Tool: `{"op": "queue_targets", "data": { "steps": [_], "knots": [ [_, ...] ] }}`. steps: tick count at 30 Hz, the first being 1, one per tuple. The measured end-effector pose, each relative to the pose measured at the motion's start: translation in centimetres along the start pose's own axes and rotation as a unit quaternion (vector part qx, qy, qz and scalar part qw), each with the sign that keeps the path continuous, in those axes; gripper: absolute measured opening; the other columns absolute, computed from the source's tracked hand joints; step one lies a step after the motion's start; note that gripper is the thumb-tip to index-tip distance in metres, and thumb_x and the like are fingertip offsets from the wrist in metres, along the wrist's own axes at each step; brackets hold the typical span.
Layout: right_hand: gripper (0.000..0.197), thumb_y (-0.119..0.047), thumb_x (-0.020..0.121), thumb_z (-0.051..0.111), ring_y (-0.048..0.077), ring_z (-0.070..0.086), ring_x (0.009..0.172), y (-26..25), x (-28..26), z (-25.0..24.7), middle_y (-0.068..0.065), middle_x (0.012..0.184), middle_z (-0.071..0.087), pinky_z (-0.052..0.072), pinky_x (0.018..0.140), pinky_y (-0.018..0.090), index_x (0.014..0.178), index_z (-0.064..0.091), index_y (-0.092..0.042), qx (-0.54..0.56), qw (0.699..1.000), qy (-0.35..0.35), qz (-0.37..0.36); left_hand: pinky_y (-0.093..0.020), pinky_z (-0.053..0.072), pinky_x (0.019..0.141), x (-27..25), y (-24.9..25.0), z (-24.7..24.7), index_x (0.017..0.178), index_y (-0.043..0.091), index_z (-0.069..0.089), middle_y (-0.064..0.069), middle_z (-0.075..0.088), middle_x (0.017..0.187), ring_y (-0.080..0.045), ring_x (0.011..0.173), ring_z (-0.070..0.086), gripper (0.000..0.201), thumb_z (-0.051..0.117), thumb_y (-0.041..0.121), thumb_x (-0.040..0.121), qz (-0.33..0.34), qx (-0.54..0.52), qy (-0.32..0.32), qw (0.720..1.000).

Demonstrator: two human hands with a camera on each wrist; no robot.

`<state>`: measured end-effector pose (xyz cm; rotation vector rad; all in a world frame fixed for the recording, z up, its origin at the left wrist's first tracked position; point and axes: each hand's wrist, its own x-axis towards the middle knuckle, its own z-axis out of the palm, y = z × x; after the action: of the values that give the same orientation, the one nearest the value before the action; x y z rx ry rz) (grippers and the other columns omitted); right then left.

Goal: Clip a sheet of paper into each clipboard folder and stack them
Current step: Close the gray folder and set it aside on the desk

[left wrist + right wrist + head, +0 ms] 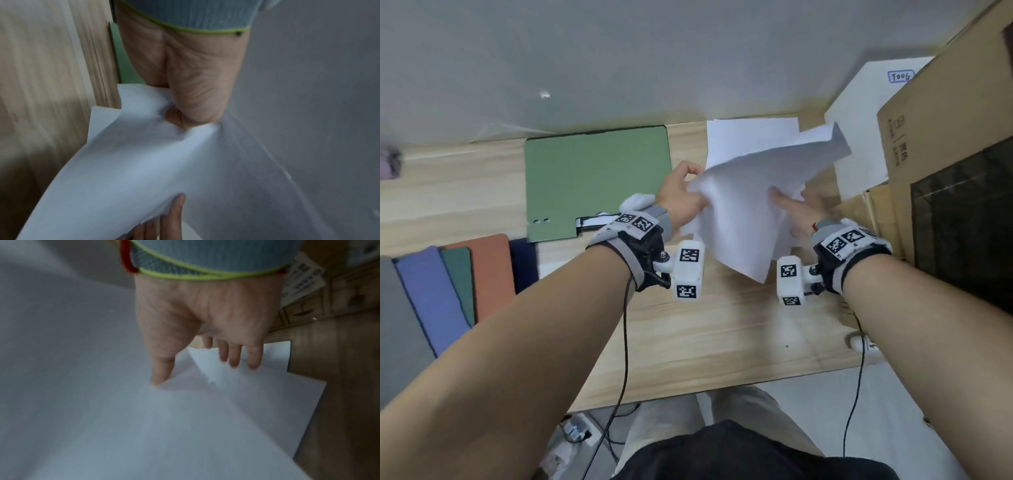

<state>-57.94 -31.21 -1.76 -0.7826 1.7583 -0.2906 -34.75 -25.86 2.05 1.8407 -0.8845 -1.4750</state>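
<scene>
Pinched between thumb and curled fingers, my left hand [681,197] has its grip on the left edge of a bundle of white paper sheets [750,205], which bunches and creases at that point. My right hand [796,207] lies against the same bundle with fingers straight and spread, thumb [162,369] pressing on the upper face and the other fingers along the sheets' edge. Both forearms reach forward, wrists level, holding the bundle raised and tilted above the tabletop [705,325].

Head view: the bundle hangs over the middle-right of the tabletop, partly above a flat sheet [743,133] lying near the wall. A green clipboard folder [595,181] lies closed to the left of my left hand. Further folders in grey, blue, dark green, orange and navy [448,284] overlap at the tabletop's left edge. Cardboard boxes [945,137] stand at the right.

Left wrist view: shows the crumpling under my palm and my right fingertips [176,209] at the bundle's far edge, not visible from the head.

Right wrist view: shows at least two separate sheets fanned apart beneath my fingers. How many sheets in total, I cannot tell.
</scene>
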Motion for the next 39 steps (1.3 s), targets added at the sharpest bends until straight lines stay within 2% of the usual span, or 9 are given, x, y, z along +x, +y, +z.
{"op": "queue_targets", "data": {
  "steps": [6,11,14,17,20,25,27,30,39],
  "knots": [
    [0.050,-0.033,0.079,0.079,0.028,0.071,0.101,-1.2,-2.5,2.5,0.006,0.111,0.073,0.058,0.085,0.043,0.120,0.063,-0.009,0.100,0.987,-0.119,-0.047,-0.032,0.054,0.074,-2.8,-1.9,-4.9,0.119,0.014,0.059,-0.006,0.067,0.103,-0.023,0.086,0.064,0.041,0.055,-0.005,0.083,-0.049,0.072,0.008,0.996],
    [0.089,-0.064,0.061,0.074,0.029,0.066,0.088,-1.8,-4.3,6.2,0.006,0.114,0.066,0.058,0.071,0.041,0.129,0.055,-0.010,-0.131,0.985,-0.077,-0.081,-0.030,0.050,0.066,-5.9,-6.1,-10.8,0.094,0.013,0.066,-0.007,0.067,0.082,-0.024,0.075,0.061,0.015,0.064,0.003,0.083,-0.113,0.093,0.145,0.979],
    [0.052,-0.047,0.084,0.069,0.020,0.057,0.068,-1.4,-5.7,7.9,0.003,0.104,0.068,0.042,0.058,0.027,0.121,0.062,-0.010,-0.181,0.974,-0.096,-0.099,-0.029,0.051,0.063,-7.5,-8.6,-15.4,0.094,0.020,0.062,-0.005,0.067,0.080,-0.026,0.072,0.062,0.018,0.071,0.017,0.079,-0.158,0.122,0.218,0.956],
    [0.041,-0.044,0.087,0.066,0.017,0.054,0.058,-0.7,-7.1,9.9,0.004,0.087,0.066,0.039,0.049,0.025,0.106,0.064,-0.008,-0.225,0.964,-0.101,-0.102,-0.033,0.055,0.073,-9.7,-10.8,-20.7,0.097,0.026,0.055,-0.005,0.064,0.085,-0.027,0.078,0.064,0.025,0.071,0.030,0.078,-0.208,0.205,0.241,0.925],
    [0.046,-0.043,0.083,0.072,0.025,0.062,0.069,0.1,-8.4,13.1,0.008,0.094,0.070,0.048,0.056,0.029,0.109,0.065,-0.007,-0.197,0.970,-0.109,-0.087,-0.030,0.051,0.072,-11.7,-13.1,-24.7,0.094,0.021,0.050,-0.006,0.056,0.091,-0.026,0.083,0.057,0.030,0.071,0.036,0.080,-0.241,0.283,0.251,0.894],
    [0.048,-0.032,0.080,0.079,0.026,0.067,0.088,1.2,-11.6,20.7,0.007,0.107,0.070,0.054,0.066,0.031,0.118,0.062,-0.007,-0.130,0.977,-0.149,-0.075,-0.049,0.043,0.097,-15.2,-17.9,-29.3,0.134,0.022,0.048,-0.013,0.043,0.141,-0.037,0.125,0.048,0.061,0.065,0.051,0.083,-0.271,0.298,0.322,0.857],
    [0.044,-0.033,0.082,0.077,0.023,0.066,0.085,1.2,-12.9,23.5,0.004,0.105,0.070,0.054,0.063,0.030,0.117,0.062,-0.010,-0.142,0.972,-0.168,-0.085,-0.050,0.040,0.100,-16.7,-19.8,-31.4,0.139,0.022,0.046,-0.014,0.041,0.145,-0.037,0.130,0.043,0.058,0.060,0.049,0.090,-0.265,0.297,0.323,0.859],
    [0.037,-0.031,0.084,0.076,0.027,0.068,0.098,1.4,-15.1,28.8,0.005,0.112,0.071,0.057,0.085,0.042,0.115,0.066,-0.014,-0.155,0.962,-0.203,-0.095,-0.048,0.038,0.102,-18.7,-23.7,-35.3,0.142,0.024,0.043,-0.012,0.039,0.146,-0.035,0.133,0.040,0.063,0.065,0.048,0.088,-0.298,0.275,0.346,0.846],
    [0.028,-0.031,0.080,0.079,0.027,0.070,0.098,2.1,-18.1,38.3,0.003,0.105,0.074,0.056,0.090,0.047,0.104,0.071,-0.018,-0.213,0.941,-0.240,-0.112,-0.063,0.036,0.105,-24.0,-31.2,-43.1,0.152,0.025,0.015,-0.022,0.030,0.150,-0.045,0.135,0.035,0.132,0.086,0.069,0.050,-0.443,0.217,0.347,0.798]
  ]
}}
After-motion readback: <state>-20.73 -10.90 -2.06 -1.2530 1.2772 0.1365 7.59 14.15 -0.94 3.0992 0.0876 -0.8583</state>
